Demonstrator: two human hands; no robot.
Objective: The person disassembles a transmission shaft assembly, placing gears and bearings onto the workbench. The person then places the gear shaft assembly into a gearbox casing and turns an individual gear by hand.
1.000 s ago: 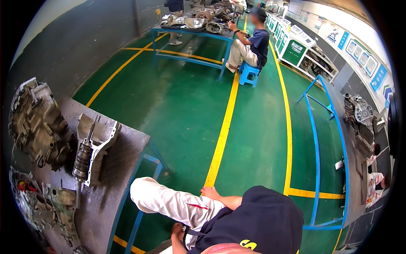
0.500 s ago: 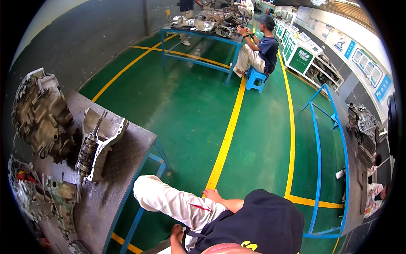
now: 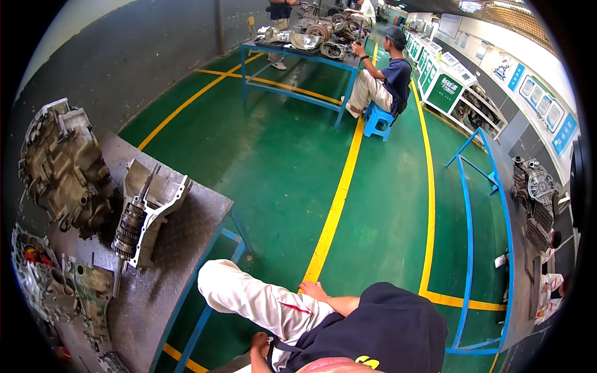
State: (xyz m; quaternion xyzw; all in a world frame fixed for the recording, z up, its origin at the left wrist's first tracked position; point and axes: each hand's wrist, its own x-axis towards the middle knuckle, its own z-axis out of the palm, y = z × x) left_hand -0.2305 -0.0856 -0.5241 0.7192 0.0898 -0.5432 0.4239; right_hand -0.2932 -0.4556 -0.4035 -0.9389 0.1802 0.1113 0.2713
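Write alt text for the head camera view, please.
A person's left hand and right hand are by their white-trousered leg, near a workbench bearing a gear shaft and metal casings. Across the green floor, someone sits on a blue stool.

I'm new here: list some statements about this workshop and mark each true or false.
1. The floor is green with yellow lines. True.
2. The gear shaft lies on the floor. False: it is with an open housing on the metal table.
3. The seated co-worker in the navy top is on a blue stool. True.
4. The right hand touches the gear shaft. False: it is at the light trouser leg, away from the shaft.
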